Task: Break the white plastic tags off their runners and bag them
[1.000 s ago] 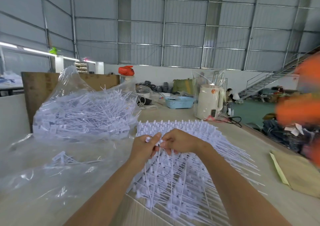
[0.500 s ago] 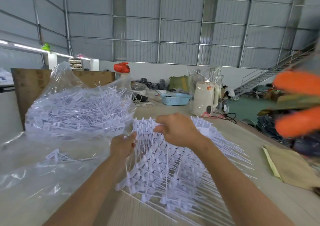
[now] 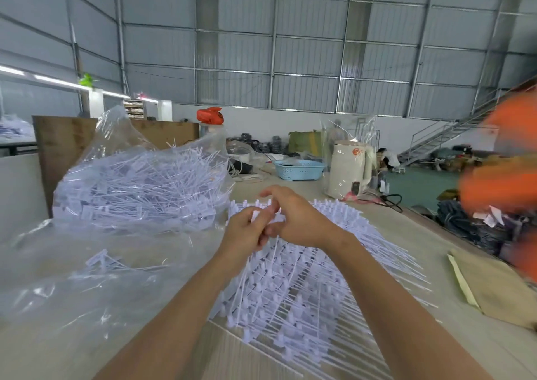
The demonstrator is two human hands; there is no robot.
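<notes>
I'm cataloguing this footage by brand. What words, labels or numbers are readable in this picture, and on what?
No text can be read.
Cream kettle: an orange mark near its top, too blurred to read.
Kettle base: a small dark panel, illegible.
White plastic tags: no print can be made out.
Paper slips at the right edge: blurred.

Landmark = kettle (image 3: 348,170).

- Orange shape (image 3: 499,187), right of kettle: motion-blurred, cut by right edge, can't ID.
- Both forearms cut off by bottom edge.
- Left hand (image 3: 245,234) + right hand (image 3: 302,222), in front of kettle, overlap: fingers partly hide each other, white piece between them mostly covered, grip detail unclear.
- Runner pile (image 3: 305,292): top hidden under hands, near end runs off bottom edge.
- Clutter behind kettle: too small to tell.
- Clear bag (image 3: 139,182), left of kettle: contents hazed by film.
</notes>
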